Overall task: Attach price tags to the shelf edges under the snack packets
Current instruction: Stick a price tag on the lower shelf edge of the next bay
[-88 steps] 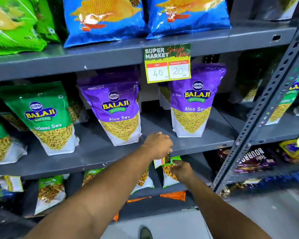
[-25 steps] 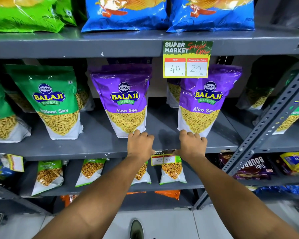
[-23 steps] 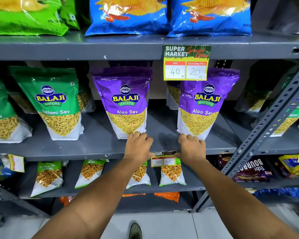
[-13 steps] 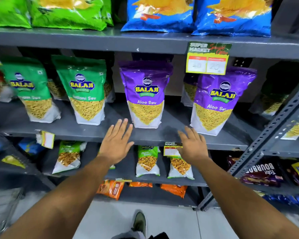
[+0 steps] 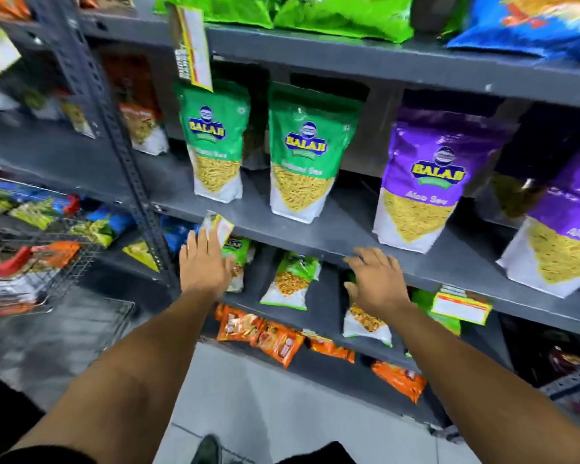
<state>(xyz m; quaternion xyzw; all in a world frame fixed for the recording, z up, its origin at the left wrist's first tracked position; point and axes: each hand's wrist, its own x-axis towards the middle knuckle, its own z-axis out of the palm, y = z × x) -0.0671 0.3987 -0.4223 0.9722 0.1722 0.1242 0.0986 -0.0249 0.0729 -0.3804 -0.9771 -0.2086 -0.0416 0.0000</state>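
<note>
View has swung left since half a second ago: the purple packets (image 5: 426,182) now sit right of centre and the two green packets (image 5: 298,162) are mid-frame. Left hand (image 5: 205,262) has moved from over the shelf board to the front edge of the middle shelf (image 5: 315,236), below the left green packet. Its fingers are spread flat and reach up to a loose, tilted price tag (image 5: 222,229) at the shelf lip; blur hides whether they touch it or grip it. Right hand (image 5: 375,283) is open, fingers loosely spread, fingertips at the same shelf edge, holding nothing. A second price tag (image 5: 461,304) hangs on that edge further right, under the purple packets. A third tag (image 5: 195,45) hangs from the top shelf.
</note>
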